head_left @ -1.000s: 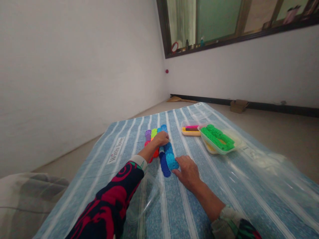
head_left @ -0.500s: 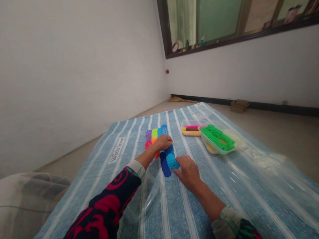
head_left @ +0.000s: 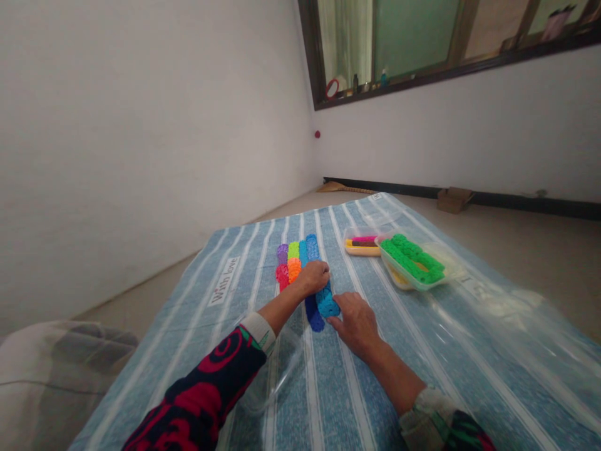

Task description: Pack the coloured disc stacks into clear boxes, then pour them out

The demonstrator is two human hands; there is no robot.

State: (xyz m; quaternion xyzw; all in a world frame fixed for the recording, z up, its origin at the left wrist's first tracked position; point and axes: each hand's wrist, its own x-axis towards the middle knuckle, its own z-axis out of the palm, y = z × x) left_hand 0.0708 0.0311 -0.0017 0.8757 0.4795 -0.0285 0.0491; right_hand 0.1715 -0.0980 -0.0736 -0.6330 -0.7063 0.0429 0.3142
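A light blue strip (head_left: 328, 304), bumpy like modelling clay, lies lengthwise between my hands. My right hand (head_left: 357, 321) pinches its near end between thumb and fingers. Farther along, my left hand (head_left: 313, 277) curls over the same strip, its fingertips partly hidden. Beside it on the left lies a dark blue strip (head_left: 315, 318), partly covered. Past my left hand are more bumpy pieces in a row: purple (head_left: 282, 253), lime green (head_left: 293, 250), red (head_left: 282, 274), orange (head_left: 294, 269) and a paler blue piece (head_left: 312, 245).
A clear tub (head_left: 425, 287) with green pieces (head_left: 413, 260) stands to the right, overlapping a tray of coloured sticks (head_left: 362, 243). A transparent lid (head_left: 275, 382) lies under my left forearm. Clear plastic (head_left: 521, 313) spreads along the right of the striped cloth (head_left: 188, 351).
The near end of the light blue strip looks flatter and narrower. My left hand has shifted slightly right and nearer along it. The right hand keeps its pinch.
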